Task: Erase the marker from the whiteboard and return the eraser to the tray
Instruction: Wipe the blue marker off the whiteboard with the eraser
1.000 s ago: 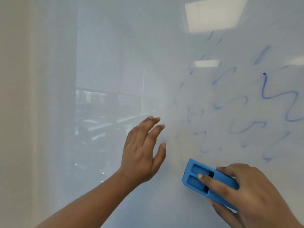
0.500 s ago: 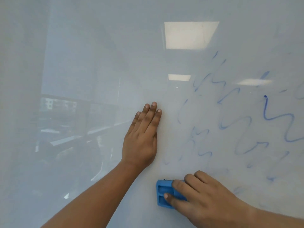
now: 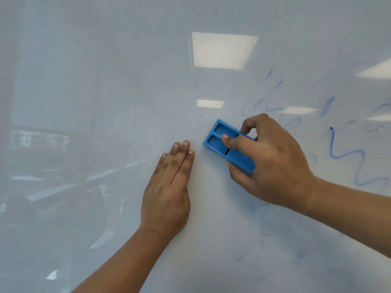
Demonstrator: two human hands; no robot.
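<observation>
The right hand (image 3: 273,163) has its grip clenched around a bright blue rectangular plastic eraser (image 3: 229,145), thumb laid across the eraser's back just behind its two shallow recessed pockets, the other fingers curled over its far long edge. The eraser lies flat against the glossy white whiteboard (image 3: 105,81), tilted so its free end points up and to the left, and that end sticks out clear of the grip. The left hand (image 3: 169,187) is released, spread flat with fingers together and palm pressed on the board, its fingertips just beside the eraser's lower left corner but apart from it.

Blue marker squiggles (image 3: 347,157) sit to the right of the gripping hand, the darkest a dotted wavy stroke near the right border; paler strokes climb above the knuckles. Faint blue smears (image 3: 264,233) show below the right forearm. Left of both hands the board is bare surface carrying only reflections: ceiling light panels (image 3: 224,50) above the eraser and dim room shapes at far left. No board edge or tray is in view.
</observation>
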